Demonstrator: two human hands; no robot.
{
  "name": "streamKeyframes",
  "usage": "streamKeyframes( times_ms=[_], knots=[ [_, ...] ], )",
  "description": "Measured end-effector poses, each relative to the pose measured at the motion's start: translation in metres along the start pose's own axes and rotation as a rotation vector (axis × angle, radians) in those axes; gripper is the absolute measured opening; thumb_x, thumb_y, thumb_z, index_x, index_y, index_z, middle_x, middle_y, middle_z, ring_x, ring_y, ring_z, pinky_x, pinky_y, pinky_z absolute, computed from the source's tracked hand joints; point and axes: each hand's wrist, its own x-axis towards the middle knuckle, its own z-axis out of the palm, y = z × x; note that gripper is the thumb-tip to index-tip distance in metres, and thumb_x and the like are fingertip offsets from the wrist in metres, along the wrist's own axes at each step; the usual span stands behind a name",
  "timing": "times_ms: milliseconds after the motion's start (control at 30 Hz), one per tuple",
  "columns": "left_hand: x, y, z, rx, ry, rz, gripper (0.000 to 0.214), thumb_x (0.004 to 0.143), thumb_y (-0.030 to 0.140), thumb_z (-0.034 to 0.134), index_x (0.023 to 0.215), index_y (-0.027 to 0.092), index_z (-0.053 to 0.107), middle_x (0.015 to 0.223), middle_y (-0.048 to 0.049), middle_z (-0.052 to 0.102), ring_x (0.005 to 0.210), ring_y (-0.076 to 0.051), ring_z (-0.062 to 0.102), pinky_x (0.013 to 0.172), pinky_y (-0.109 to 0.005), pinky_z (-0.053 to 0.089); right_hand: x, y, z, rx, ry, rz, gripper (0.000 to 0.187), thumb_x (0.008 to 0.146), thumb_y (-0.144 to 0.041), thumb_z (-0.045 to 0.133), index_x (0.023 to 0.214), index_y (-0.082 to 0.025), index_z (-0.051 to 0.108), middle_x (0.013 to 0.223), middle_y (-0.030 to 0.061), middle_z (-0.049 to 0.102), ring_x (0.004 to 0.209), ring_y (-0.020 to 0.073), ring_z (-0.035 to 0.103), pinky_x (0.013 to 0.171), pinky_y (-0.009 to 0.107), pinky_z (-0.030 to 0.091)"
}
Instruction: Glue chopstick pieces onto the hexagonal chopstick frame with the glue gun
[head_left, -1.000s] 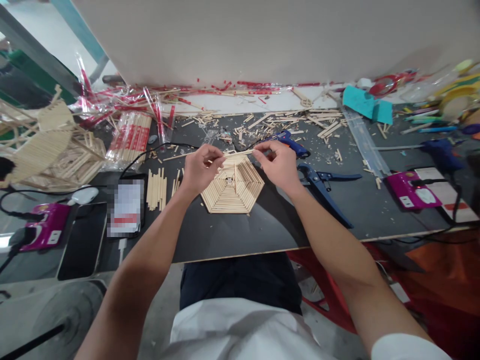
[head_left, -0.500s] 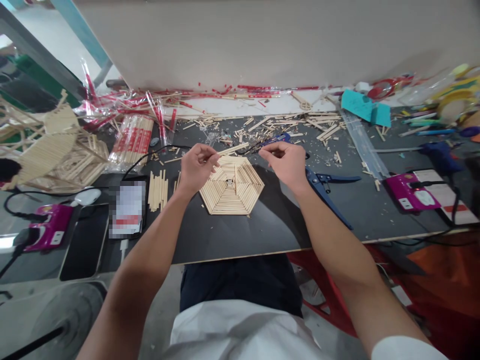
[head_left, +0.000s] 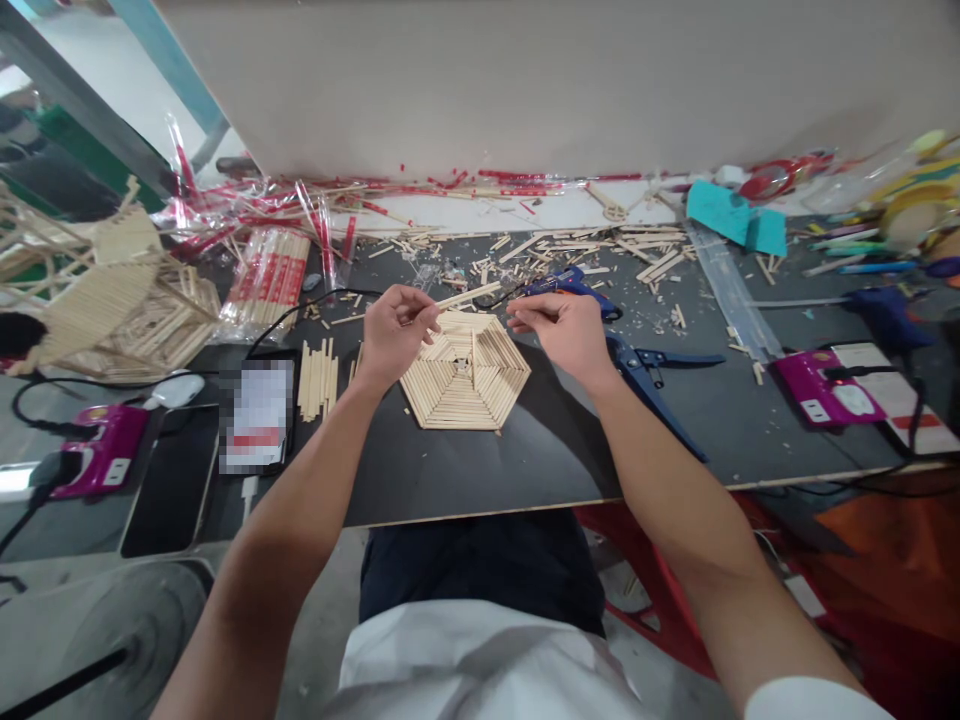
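Note:
A flat hexagon of glued wooden sticks [head_left: 465,372] lies on the black board in front of me. My left hand [head_left: 394,330] pinches one end of a loose wooden stick [head_left: 469,296], held slanting above the hexagon's far edge. My right hand [head_left: 566,330] hovers at the hexagon's right corner with thumb and fingers pinched together; I cannot make out anything in them. A blue glue gun [head_left: 574,287] lies just behind the right hand.
Blue cutting pliers [head_left: 652,375] lie right of the hexagon. Cut sticks [head_left: 316,378] and a phone [head_left: 255,415] lie to the left. Stick offcuts litter the back of the table [head_left: 525,480]. Purple power boxes [head_left: 817,387] sit at both sides; a stick model [head_left: 112,300] stands far left.
My right hand let go of the stick's right end, drew away to the right, then came back toward the hexagon. The left hand kept the stick and tilted its free end up.

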Motion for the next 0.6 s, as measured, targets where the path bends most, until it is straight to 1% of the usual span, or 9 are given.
streamKeyframes(
  times_ms=[67,133,200,267,367,433,500,600],
  knots=[
    [0.000,0.001,0.000,-0.010,0.004,0.003,0.012,0.078,0.016,0.074,0.081,0.018,0.063,0.061,0.0011,0.067,0.053,-0.010,0.065,0.043,-0.018,0.052,-0.001,-0.003,0.000,-0.027,0.025,0.033,0.029,0.071,-0.045,0.087,0.076,-0.018,0.078,0.069,0.0045,0.076,0.059,0.0179,0.072,0.060,0.033,0.064],
    [0.000,0.001,0.001,-0.018,0.008,0.001,0.012,0.077,0.017,0.074,0.081,0.018,0.063,0.060,0.0014,0.066,0.052,-0.010,0.064,0.043,-0.018,0.052,-0.001,-0.003,-0.001,-0.036,0.029,0.036,0.034,0.072,-0.050,0.086,0.074,-0.018,0.076,0.063,0.0039,0.073,0.052,0.0163,0.068,0.053,0.031,0.062],
    [0.000,0.001,0.001,-0.023,0.009,-0.005,0.012,0.078,0.017,0.074,0.081,0.019,0.063,0.061,0.0015,0.066,0.052,-0.010,0.065,0.043,-0.018,0.052,0.000,0.000,-0.001,-0.012,-0.008,0.015,0.038,0.078,-0.055,0.081,0.077,-0.017,0.074,0.066,0.0045,0.074,0.054,0.0166,0.070,0.056,0.032,0.064],
    [-0.001,0.001,0.001,-0.025,0.004,-0.013,0.012,0.079,0.018,0.074,0.082,0.019,0.063,0.062,0.0015,0.066,0.054,-0.010,0.066,0.044,-0.018,0.053,0.001,0.005,-0.001,0.015,-0.066,-0.005,0.038,0.082,-0.055,0.077,0.084,-0.018,0.075,0.074,0.0058,0.077,0.063,0.0187,0.075,0.066,0.036,0.067],
    [-0.001,0.001,0.000,-0.033,0.007,-0.035,0.012,0.080,0.019,0.074,0.082,0.019,0.062,0.062,0.0016,0.067,0.054,-0.010,0.066,0.045,-0.018,0.054,0.000,0.011,0.000,0.015,-0.121,-0.046,0.031,0.087,-0.049,0.073,0.094,-0.018,0.077,0.088,0.0075,0.080,0.077,0.0218,0.079,0.081,0.042,0.068],
    [-0.001,0.002,0.001,-0.043,0.014,-0.051,0.013,0.079,0.019,0.074,0.082,0.019,0.062,0.062,0.0015,0.067,0.053,-0.010,0.066,0.044,-0.018,0.054,-0.001,0.010,0.000,-0.012,-0.118,-0.070,0.025,0.088,-0.042,0.072,0.094,-0.019,0.079,0.090,0.0074,0.080,0.082,0.0228,0.080,0.086,0.043,0.067],
    [-0.001,0.003,0.002,-0.062,0.021,-0.063,0.013,0.078,0.018,0.074,0.082,0.018,0.062,0.061,0.0014,0.067,0.053,-0.010,0.066,0.043,-0.018,0.054,-0.002,0.005,-0.001,-0.012,-0.090,-0.063,0.020,0.085,-0.038,0.075,0.090,-0.020,0.080,0.086,0.0063,0.081,0.079,0.0226,0.080,0.085,0.043,0.067],
    [-0.001,0.005,0.003,-0.093,0.026,-0.071,0.013,0.077,0.017,0.074,0.082,0.018,0.062,0.062,0.0009,0.067,0.053,-0.011,0.066,0.042,-0.019,0.054,-0.003,-0.005,-0.002,-0.002,-0.045,0.008,0.018,0.074,-0.036,0.084,0.080,-0.019,0.080,0.074,0.0045,0.079,0.068,0.0209,0.077,0.073,0.039,0.069]
  ],
)
